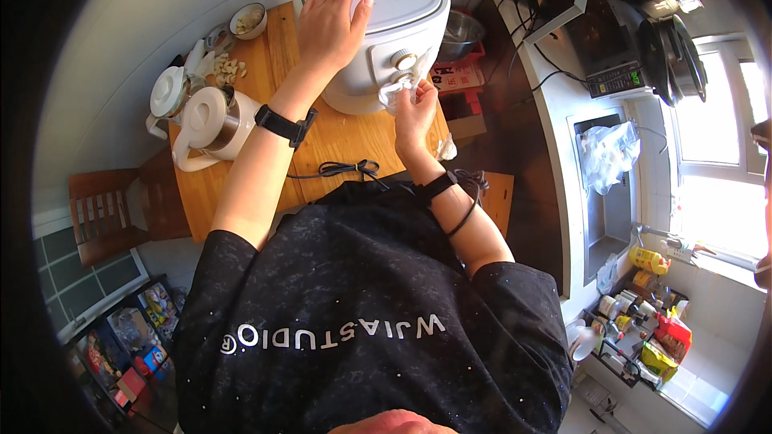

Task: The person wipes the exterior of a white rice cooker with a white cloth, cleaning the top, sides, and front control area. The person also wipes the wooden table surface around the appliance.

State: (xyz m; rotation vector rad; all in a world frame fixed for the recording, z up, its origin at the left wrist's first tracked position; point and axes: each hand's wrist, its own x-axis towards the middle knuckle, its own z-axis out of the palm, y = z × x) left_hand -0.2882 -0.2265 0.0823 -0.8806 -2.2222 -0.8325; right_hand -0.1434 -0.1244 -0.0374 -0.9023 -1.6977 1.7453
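A white air fryer point(356, 66) with two front knobs stands on the wooden table point(325, 132). My left hand point(335, 27) lies on its top panel, fingers fairly flat and holding nothing. Pinched in my right hand point(416, 108) is a crumpled white tissue point(392, 95), pressed against the front by the lower knob. The upper knob point(404, 59) shows above it. A tied black power cord point(350, 169) lies near the table's front edge, and another crumpled white tissue point(446, 147) sits at the right edge.
Left on the table are a white kettle point(208, 114), a glass pot with white lid point(169, 91), garlic cloves point(228, 69) and a bowl point(248, 21). A metal bowl point(461, 33) stands right of the fryer. A counter with a sink point(603, 235) and microwave point(612, 78) runs along the right.
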